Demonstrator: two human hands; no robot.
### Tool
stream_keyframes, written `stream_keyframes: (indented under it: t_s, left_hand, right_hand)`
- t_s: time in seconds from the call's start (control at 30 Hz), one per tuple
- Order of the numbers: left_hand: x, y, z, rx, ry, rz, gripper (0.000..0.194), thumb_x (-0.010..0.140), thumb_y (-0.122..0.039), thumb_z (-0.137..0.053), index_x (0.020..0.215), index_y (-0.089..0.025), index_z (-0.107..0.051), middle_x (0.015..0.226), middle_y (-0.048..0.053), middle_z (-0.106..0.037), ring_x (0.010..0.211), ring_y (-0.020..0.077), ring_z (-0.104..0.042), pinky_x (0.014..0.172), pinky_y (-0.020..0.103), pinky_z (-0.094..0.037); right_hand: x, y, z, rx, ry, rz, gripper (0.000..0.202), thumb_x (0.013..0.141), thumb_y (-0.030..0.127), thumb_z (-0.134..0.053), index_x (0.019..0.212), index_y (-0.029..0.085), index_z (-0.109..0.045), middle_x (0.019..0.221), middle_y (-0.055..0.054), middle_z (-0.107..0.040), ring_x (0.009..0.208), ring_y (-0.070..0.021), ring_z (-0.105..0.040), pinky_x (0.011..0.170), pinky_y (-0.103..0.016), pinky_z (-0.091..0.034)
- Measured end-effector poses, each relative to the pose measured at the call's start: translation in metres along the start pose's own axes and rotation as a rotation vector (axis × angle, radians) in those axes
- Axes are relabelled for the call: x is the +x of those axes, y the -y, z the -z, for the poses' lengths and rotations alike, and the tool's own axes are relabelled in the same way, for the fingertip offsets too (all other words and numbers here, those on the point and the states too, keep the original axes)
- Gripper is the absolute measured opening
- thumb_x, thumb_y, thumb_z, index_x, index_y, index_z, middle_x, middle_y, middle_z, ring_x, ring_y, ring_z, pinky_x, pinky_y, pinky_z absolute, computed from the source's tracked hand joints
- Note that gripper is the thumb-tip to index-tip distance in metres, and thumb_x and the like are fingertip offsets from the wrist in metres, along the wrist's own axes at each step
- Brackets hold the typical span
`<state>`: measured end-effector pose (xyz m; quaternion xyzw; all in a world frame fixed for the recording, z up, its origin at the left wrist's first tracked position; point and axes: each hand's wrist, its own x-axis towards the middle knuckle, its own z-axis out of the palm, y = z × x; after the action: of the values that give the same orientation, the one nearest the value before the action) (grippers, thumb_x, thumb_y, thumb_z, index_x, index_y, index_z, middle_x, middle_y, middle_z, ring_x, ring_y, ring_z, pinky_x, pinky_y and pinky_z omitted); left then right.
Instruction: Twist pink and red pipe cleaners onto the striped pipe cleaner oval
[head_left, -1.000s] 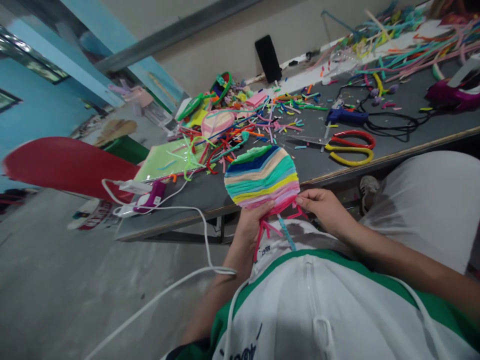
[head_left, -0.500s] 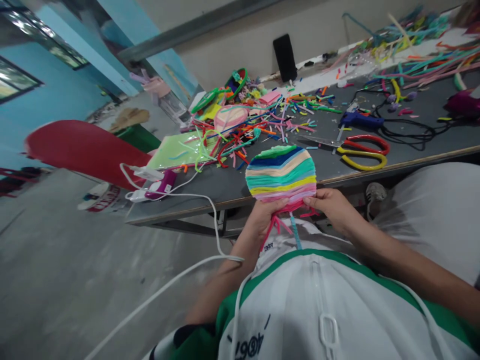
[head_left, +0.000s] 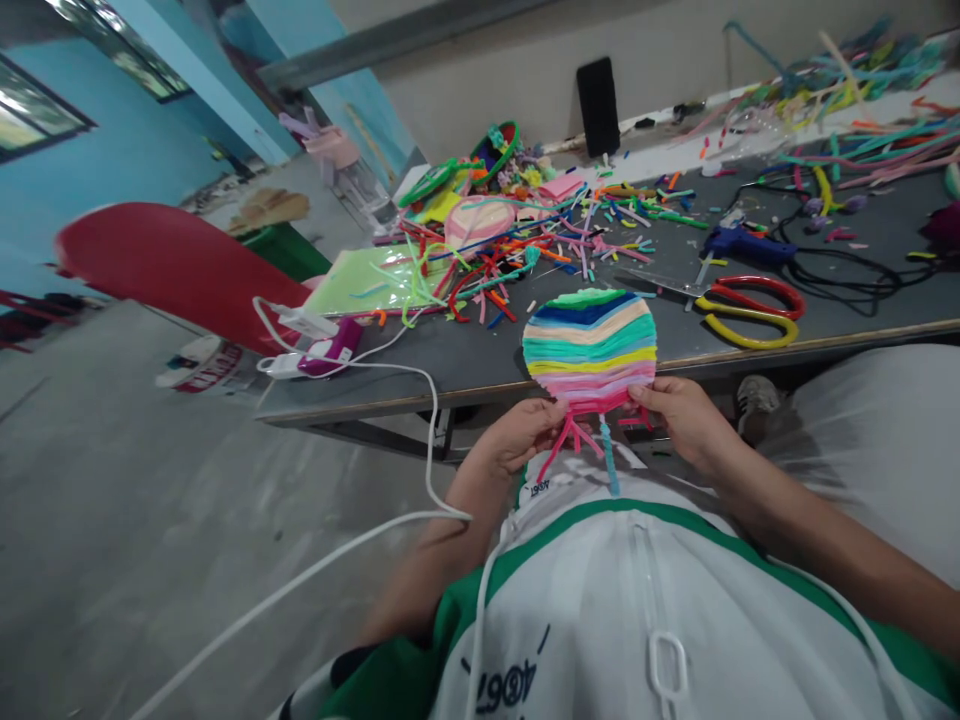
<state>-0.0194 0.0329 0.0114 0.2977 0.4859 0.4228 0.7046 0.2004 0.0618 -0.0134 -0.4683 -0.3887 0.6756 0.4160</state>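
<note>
Logged by me: round, rainbow-striped disc of fuzzy strips [head_left: 591, 345], at the grey surface [head_left: 480, 368]'s front edge; left hand [head_left: 523, 436], thumb newly drawn back, pinching its lower-left rim; right hand [head_left: 688, 418] pinching lower-right; bottom pink rows [head_left: 596, 405] thus more exposed

A light-blue wall [head_left: 157, 130] with bright, dark-framed windows [head_left: 34, 110] fills the far left. Behind the grey-topped table [head_left: 480, 360] runs a greyish wall [head_left: 480, 85], crossed by a slanting grey beam [head_left: 405, 43]. A red chair [head_left: 165, 260] stands near the table's left end, above grey floor [head_left: 165, 530].
</note>
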Motion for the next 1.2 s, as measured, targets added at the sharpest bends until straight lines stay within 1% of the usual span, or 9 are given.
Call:
stream_keyframes:
  t_s: [0.1,0.2,0.33,0.43,0.6,0.77,0.97,1.03,1.2]
  left_hand:
    - [-0.001,-0.003,0.0,0.122,0.143,0.093,0.022,0.059,-0.028,-0.081,0.065,-0.011,-0.069,0.059,0.006,-0.066,0.053,0.0126,-0.06,0.055,0.022,-0.048]
    - [0.0,-0.003,-0.001,0.175,0.108,0.054,0.022,0.058,-0.027,-0.082,0.063,-0.009,-0.07,0.056,0.004,-0.064,0.048,0.009,-0.055,0.05,0.019,-0.043]
    - [-0.001,-0.002,0.0,0.21,0.07,0.039,0.026,0.059,-0.03,-0.081,0.071,-0.009,-0.072,0.061,0.005,-0.066,0.052,0.0096,-0.056,0.053,0.02,-0.043]
    - [-0.002,-0.002,0.0,0.21,0.078,0.056,0.031,0.06,-0.034,-0.08,0.077,-0.009,-0.072,0.064,0.005,-0.067,0.055,0.0108,-0.058,0.056,0.021,-0.044]
    - [0.004,0.002,-0.003,0.172,0.026,0.018,0.036,0.064,-0.045,-0.075,0.072,-0.011,-0.069,0.064,0.007,-0.068,0.053,0.0131,-0.059,0.055,0.024,-0.046]
    - [0.007,0.007,-0.012,0.106,-0.012,-0.007,0.033,0.064,-0.042,-0.076,0.069,-0.009,-0.071,0.06,0.008,-0.068,0.054,0.0152,-0.061,0.059,0.027,-0.049]
    - [0.004,0.006,-0.018,0.098,-0.039,-0.03,0.029,0.064,-0.038,-0.075,0.066,-0.009,-0.072,0.055,0.007,-0.066,0.048,0.0143,-0.057,0.049,0.025,-0.046]
    - [0.005,0.006,-0.017,0.087,-0.033,-0.045,0.029,0.064,-0.037,-0.075,0.065,-0.009,-0.071,0.055,0.007,-0.066,0.048,0.0133,-0.057,0.05,0.024,-0.046]
    - [0.004,0.009,-0.006,0.038,0.005,-0.015,0.03,0.066,-0.039,-0.075,0.062,-0.011,-0.066,0.054,0.003,-0.062,0.049,0.0099,-0.055,0.054,0.022,-0.045]
  right_hand:
    - [-0.001,0.001,-0.001,-0.029,-0.008,0.007,0.028,0.061,0.043,-0.078,0.066,0.017,-0.07,0.066,-0.004,-0.068,0.057,-0.013,-0.056,0.054,-0.026,-0.041]
    - [-0.002,0.002,-0.003,-0.028,-0.028,0.032,0.027,0.06,0.042,-0.078,0.064,0.017,-0.069,0.065,-0.004,-0.068,0.061,-0.0143,-0.058,0.059,-0.026,-0.044]
    - [-0.002,0.004,-0.006,-0.025,-0.069,0.054,0.027,0.057,0.04,-0.08,0.061,0.016,-0.069,0.062,-0.004,-0.067,0.059,-0.0136,-0.058,0.06,-0.026,-0.045]
    - [-0.003,0.006,-0.006,-0.031,-0.079,0.035,0.026,0.056,0.038,-0.08,0.062,0.015,-0.07,0.062,-0.004,-0.068,0.059,-0.013,-0.058,0.059,-0.024,-0.044]
    - [-0.002,0.006,-0.003,-0.042,-0.057,0.036,0.025,0.057,0.038,-0.079,0.066,0.015,-0.072,0.062,-0.003,-0.069,0.059,-0.0135,-0.059,0.06,-0.024,-0.046]
    - [-0.001,0.004,-0.001,0.013,0.004,0.039,0.025,0.057,0.037,-0.079,0.069,0.016,-0.072,0.067,-0.004,-0.07,0.063,-0.0144,-0.061,0.064,-0.025,-0.047]
    - [-0.001,0.002,-0.005,0.027,-0.062,0.049,0.024,0.056,0.034,-0.079,0.068,0.014,-0.07,0.064,-0.004,-0.069,0.058,-0.0144,-0.059,0.06,-0.027,-0.048]
    - [-0.002,0.003,-0.006,0.043,-0.067,0.038,0.025,0.056,0.034,-0.079,0.067,0.014,-0.069,0.063,-0.004,-0.069,0.057,-0.0145,-0.059,0.059,-0.028,-0.049]
    - [-0.004,0.006,-0.008,0.096,-0.051,0.02,0.024,0.054,0.032,-0.081,0.064,0.014,-0.069,0.061,-0.003,-0.068,0.057,-0.0134,-0.06,0.061,-0.026,-0.05]
